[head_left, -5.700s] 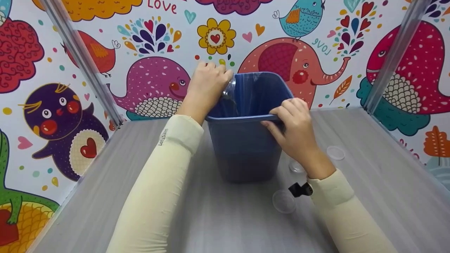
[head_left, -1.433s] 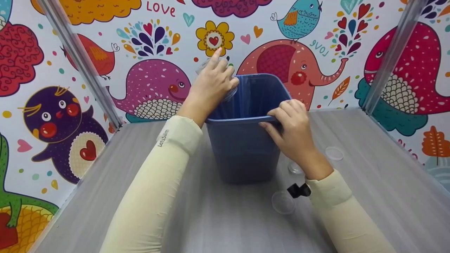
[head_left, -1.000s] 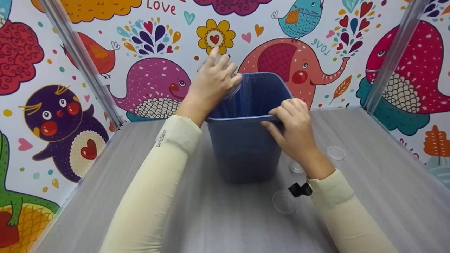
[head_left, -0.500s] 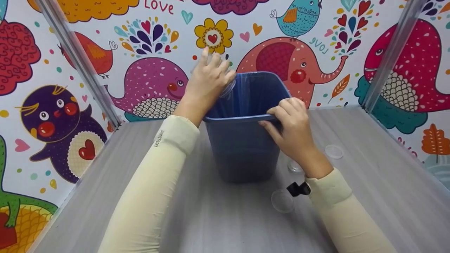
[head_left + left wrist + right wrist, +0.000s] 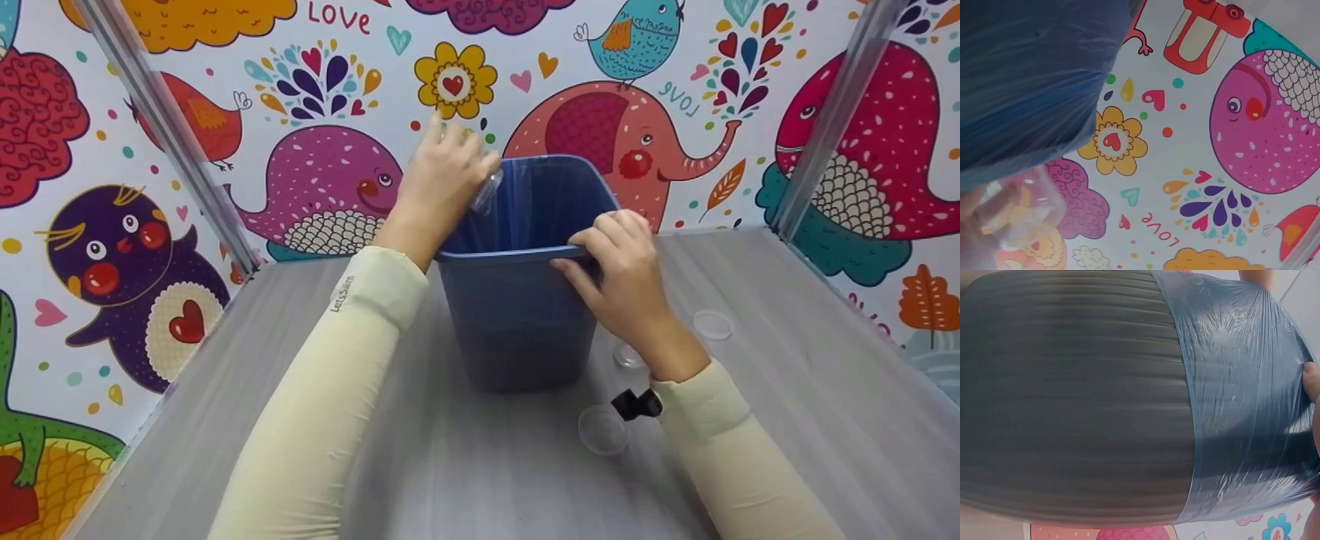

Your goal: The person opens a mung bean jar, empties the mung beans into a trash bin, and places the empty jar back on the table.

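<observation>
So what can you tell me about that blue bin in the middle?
The blue bin is a squarish plastic wastebasket with ribbed walls, standing upright on the grey table near the painted back wall. A thin, crinkled blue plastic liner is folded over its rim and down the outside. The right hand grips the near rim, and the left hand holds a clear plastic cup tilted at the far left corner of the opening. What lies inside cannot be seen.

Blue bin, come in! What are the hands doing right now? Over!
Left hand holds clear cup tipped over blue bin. Right hand grips the near rim. Clear lids lie on the table, nothing blocking.
</observation>
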Motion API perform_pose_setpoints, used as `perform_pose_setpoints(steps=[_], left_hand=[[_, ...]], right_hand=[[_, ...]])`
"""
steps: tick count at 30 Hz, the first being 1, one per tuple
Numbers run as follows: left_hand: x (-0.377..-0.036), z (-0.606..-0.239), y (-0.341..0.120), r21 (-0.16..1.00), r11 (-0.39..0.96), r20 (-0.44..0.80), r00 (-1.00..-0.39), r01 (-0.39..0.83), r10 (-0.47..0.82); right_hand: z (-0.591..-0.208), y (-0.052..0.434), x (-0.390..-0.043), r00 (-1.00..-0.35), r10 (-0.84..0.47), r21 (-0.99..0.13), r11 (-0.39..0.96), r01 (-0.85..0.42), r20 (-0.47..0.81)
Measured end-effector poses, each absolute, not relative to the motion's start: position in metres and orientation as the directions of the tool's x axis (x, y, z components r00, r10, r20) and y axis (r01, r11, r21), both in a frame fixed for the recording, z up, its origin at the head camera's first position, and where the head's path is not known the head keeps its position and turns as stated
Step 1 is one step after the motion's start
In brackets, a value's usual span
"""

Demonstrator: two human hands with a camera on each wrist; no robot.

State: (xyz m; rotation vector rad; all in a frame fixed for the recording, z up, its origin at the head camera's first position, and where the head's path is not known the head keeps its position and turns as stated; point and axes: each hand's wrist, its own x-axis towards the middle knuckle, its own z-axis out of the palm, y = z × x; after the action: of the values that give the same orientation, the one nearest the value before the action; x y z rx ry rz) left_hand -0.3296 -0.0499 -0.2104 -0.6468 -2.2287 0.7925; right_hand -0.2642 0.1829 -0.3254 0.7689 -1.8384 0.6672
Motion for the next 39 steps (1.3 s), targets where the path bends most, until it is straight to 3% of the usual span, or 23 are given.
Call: perform_pose_setpoints(steps=[9, 13, 18, 26, 34, 39], left_hand=[[-0.329, -0.210, -0.052, -0.670, 0.716, 0.436, -0.676, 0.196, 0.594], [-0.331, -0.211, -0.054, -0.575, 0.783, 0.519, -0.635, 0.236, 0.572], [-0.336, -0.216, -0.066, -0.228, 0.900, 0.716, -0.563, 0.370, 0.413], [-0.334, -0.222, -0.083, 0.284, 0.874, 0.684, -0.722, 0.394, 0.103], [-0.324, -0.228, -0.104, 0.614, 0.681, 0.629, -0.769, 0.398, -0.117], [-0.317, -0.235, -0.119, 0.727, 0.575, 0.554, -0.816, 0.377, -0.165]], right_hand=[[-0.325, 0.183, -0.264, -0.310, -0.208, -0.107, 0.647, -0.755, 0.928], [-0.325, 0.184, -0.264, -0.311, -0.204, -0.107, 0.653, -0.750, 0.928], [-0.325, 0.184, -0.265, -0.312, -0.211, -0.103, 0.654, -0.749, 0.926], [-0.324, 0.184, -0.264, -0.311, -0.224, -0.089, 0.663, -0.743, 0.924], [-0.325, 0.185, -0.265, -0.324, -0.230, -0.096, 0.663, -0.742, 0.918], [-0.325, 0.184, -0.265, -0.313, -0.214, -0.103, 0.651, -0.752, 0.925]])
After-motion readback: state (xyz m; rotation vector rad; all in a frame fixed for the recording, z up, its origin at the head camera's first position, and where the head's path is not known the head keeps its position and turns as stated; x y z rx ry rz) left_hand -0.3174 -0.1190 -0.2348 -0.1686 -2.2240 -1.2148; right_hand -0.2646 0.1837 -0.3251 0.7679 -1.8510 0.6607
